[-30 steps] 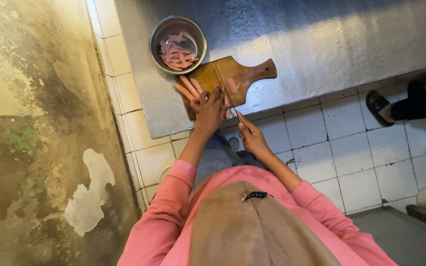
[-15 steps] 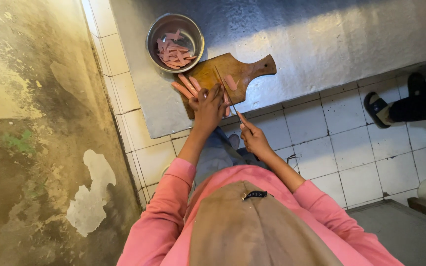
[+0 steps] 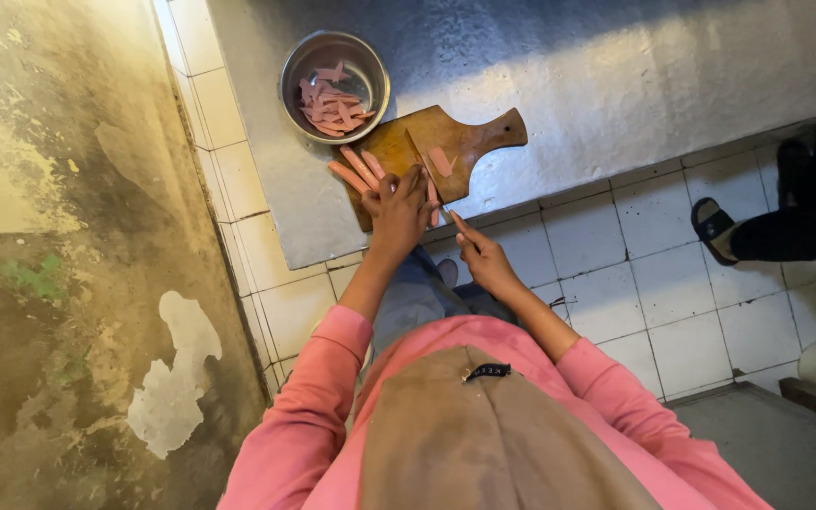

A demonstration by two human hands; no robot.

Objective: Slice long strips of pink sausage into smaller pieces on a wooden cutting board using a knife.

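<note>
Round steel bowl of pink slices [image 3: 334, 85] stood just behind brown wooden cutting board [image 3: 399, 151] at grey worktop [image 3: 635, 76] front edge; left hand [image 3: 399, 203] pressed flat, uncurled, on pink sausage sticks [image 3: 356, 170]; right hand [image 3: 484, 257] gripped thin knife [image 3: 427, 175].

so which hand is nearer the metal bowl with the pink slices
Left. The left hand rests on the wooden cutting board just below the metal bowl; the right hand holds the knife further back, off the counter edge.
</note>
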